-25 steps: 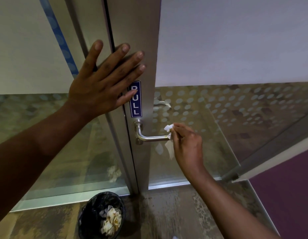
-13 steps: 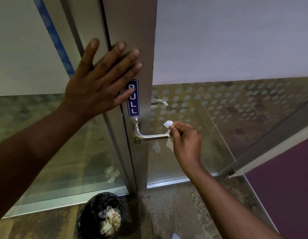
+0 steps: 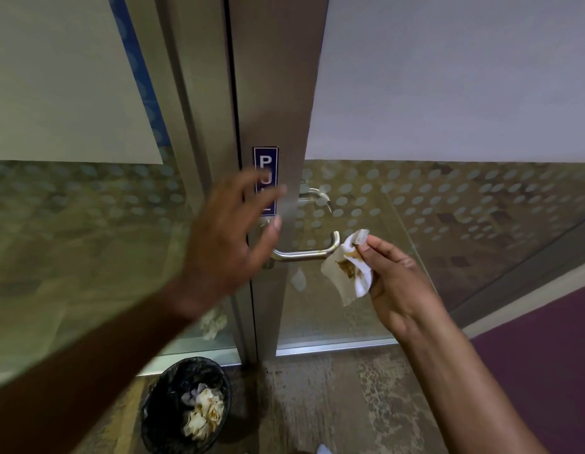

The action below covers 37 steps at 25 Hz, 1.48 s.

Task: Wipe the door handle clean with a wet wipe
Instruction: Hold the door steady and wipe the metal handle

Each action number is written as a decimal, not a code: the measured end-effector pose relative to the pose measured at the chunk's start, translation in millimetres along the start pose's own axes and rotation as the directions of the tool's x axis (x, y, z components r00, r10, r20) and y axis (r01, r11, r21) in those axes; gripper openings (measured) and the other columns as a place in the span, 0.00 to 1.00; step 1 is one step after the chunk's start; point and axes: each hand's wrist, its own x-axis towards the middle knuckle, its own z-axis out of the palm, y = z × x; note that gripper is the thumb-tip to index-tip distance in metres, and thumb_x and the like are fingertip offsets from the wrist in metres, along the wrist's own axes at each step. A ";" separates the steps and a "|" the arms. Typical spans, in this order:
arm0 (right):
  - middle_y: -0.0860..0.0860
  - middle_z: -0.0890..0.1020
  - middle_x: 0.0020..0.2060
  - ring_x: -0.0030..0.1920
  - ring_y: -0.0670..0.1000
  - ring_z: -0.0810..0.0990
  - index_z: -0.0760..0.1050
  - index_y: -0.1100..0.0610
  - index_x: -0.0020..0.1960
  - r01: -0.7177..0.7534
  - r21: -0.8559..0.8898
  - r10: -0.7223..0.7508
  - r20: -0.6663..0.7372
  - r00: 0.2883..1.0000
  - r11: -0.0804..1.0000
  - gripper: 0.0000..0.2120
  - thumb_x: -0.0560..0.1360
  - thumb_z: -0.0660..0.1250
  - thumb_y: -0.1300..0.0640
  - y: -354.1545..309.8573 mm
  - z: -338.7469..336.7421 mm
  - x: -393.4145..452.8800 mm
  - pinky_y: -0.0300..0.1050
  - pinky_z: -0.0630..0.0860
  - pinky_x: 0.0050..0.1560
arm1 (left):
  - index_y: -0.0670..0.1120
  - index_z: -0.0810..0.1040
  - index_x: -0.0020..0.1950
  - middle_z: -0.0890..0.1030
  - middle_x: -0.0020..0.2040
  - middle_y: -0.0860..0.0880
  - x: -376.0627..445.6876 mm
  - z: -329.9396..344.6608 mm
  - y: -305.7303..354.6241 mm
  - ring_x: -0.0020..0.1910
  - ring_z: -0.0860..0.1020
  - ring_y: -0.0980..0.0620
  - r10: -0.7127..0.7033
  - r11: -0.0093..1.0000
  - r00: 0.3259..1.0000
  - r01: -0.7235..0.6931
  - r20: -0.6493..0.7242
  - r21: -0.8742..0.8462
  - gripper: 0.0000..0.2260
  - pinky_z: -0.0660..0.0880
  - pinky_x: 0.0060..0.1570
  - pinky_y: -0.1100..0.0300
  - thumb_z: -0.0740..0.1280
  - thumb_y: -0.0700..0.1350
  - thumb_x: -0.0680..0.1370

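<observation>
Left hand [image 3: 225, 244], open, has dropped to the handle [image 3: 304, 253]; right hand [image 3: 399, 283] pulled the pinched wipe [image 3: 346, 273] away.

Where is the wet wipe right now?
In the head view, right of centre: the wet wipe is pinched in the right hand, just off the free end of the door handle, not touching it.

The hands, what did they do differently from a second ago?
The left hand left the door frame and dropped toward the door handle. The right hand pulled the wet wipe off the handle's tip, showing brown stains. The wipe stays pinched; the bin is unmoved.
</observation>
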 end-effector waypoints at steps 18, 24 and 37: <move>0.46 0.88 0.53 0.56 0.43 0.86 0.87 0.56 0.54 0.683 -0.675 -0.590 0.441 0.676 0.278 0.09 0.79 0.72 0.66 32.2 -18.7 -23.3 0.40 0.81 0.58 | 0.41 0.85 0.61 0.88 0.56 0.42 -45.9 63.0 104.6 0.54 0.88 0.49 -0.460 -0.515 0.346 0.647 0.818 -0.563 0.14 0.86 0.54 0.57 0.62 0.30 0.84; 0.45 0.88 0.58 0.65 0.45 0.84 0.86 0.53 0.60 0.580 -0.658 -0.521 0.319 0.792 0.479 0.10 0.81 0.71 0.62 45.5 -23.5 -32.2 0.47 0.77 0.70 | 0.39 0.85 0.58 0.88 0.51 0.40 -51.9 62.8 103.0 0.45 0.88 0.49 -0.562 -0.474 0.284 0.659 0.777 -0.584 0.10 0.87 0.45 0.58 0.64 0.33 0.86; 0.49 0.86 0.47 0.49 0.46 0.84 0.87 0.56 0.49 0.657 -0.754 -0.681 0.490 0.544 -0.018 0.12 0.74 0.70 0.69 -3.1 -4.3 18.0 0.34 0.77 0.53 | 0.40 0.89 0.54 0.85 0.52 0.43 10.6 -9.3 47.9 0.48 0.83 0.47 -0.224 0.974 0.974 0.224 0.030 0.020 0.08 0.75 0.51 0.62 0.69 0.37 0.81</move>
